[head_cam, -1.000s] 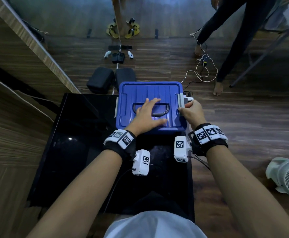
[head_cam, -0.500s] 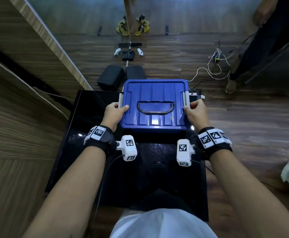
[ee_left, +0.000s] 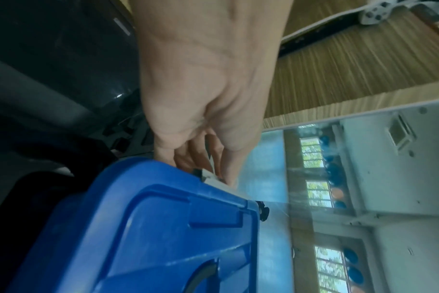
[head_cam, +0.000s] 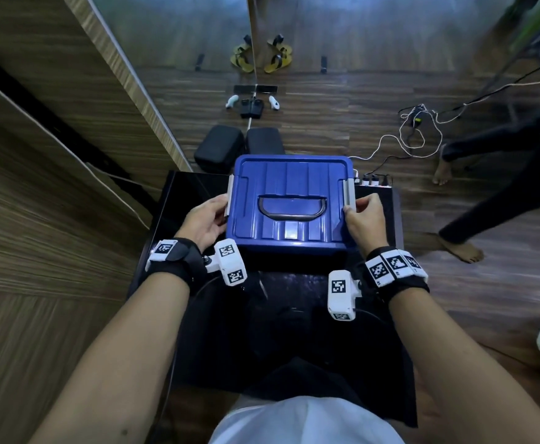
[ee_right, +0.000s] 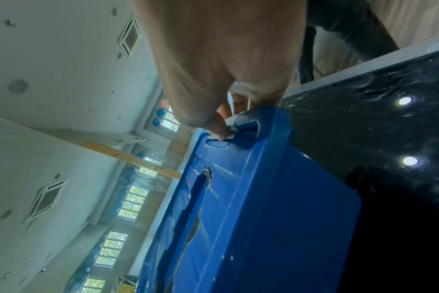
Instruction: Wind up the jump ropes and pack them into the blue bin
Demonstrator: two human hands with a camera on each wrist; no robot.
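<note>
The blue bin (head_cam: 291,184) stands on the black table (head_cam: 198,331) with its lid on and its grey carry handle (head_cam: 292,216) lying flat. My left hand (head_cam: 206,219) is at the bin's left side, fingers curled round the grey left latch (head_cam: 229,197). The left wrist view shows those fingertips (ee_left: 227,174) at the latch (ee_left: 212,179) on the bin's rim (ee_left: 150,228). My right hand (head_cam: 363,216) grips the right latch (head_cam: 348,193), and my thumb (ee_right: 213,123) presses the latch (ee_right: 232,128) at the lid's edge (ee_right: 263,198). No jump rope is visible.
Two black cases (head_cam: 219,149) lie on the floor just beyond the table. A power strip (head_cam: 372,181) and white cables (head_cam: 403,139) sit at the far right. Another person's legs (head_cam: 493,200) cross the floor on the right. A wooden wall (head_cam: 54,155) runs along the left.
My left hand left the top of the lid and went to the bin's left latch. My right hand stayed at the right latch. The other person walked nearer on the right.
</note>
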